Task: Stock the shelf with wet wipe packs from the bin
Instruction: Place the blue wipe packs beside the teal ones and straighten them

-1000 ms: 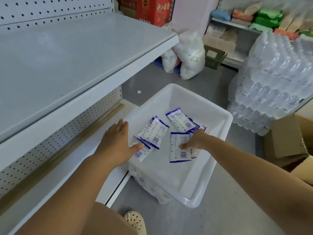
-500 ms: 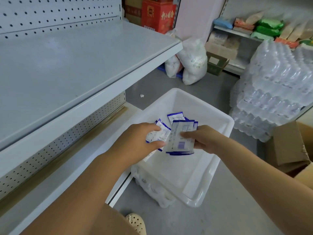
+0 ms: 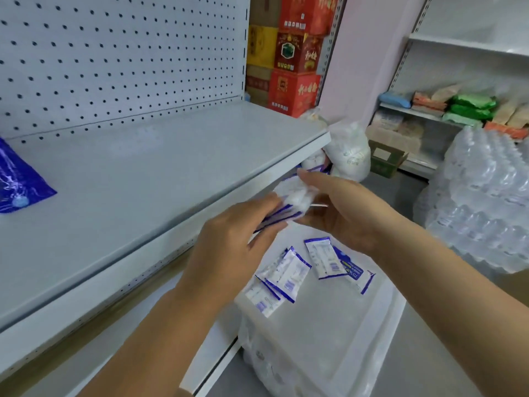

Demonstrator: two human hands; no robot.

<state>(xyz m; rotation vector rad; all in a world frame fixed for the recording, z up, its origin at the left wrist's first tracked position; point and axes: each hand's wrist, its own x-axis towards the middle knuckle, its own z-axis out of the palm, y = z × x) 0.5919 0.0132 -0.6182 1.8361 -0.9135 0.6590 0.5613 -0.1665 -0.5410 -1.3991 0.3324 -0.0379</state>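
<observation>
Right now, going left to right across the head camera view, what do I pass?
blue bag → left hand → right hand → shrink-wrapped water bottles

A grey shelf point(image 3: 137, 179) is seen at the left; a blue pack point(image 3: 20, 184) lies on it at its left end; on the grey floor point(image 3: 429, 368) at the right are set a white bin point(image 3: 369, 333) atop a plastic-wrapped bundle point(image 3: 272, 368), stacked wrapped water bottles point(image 3: 486, 196), and, farther off, white bags point(image 3: 349, 156) and a cardboard box point(image 3: 386, 160).

Blue-white wipe packs point(image 3: 289, 275) in white bin point(image 3: 329, 316)
</observation>
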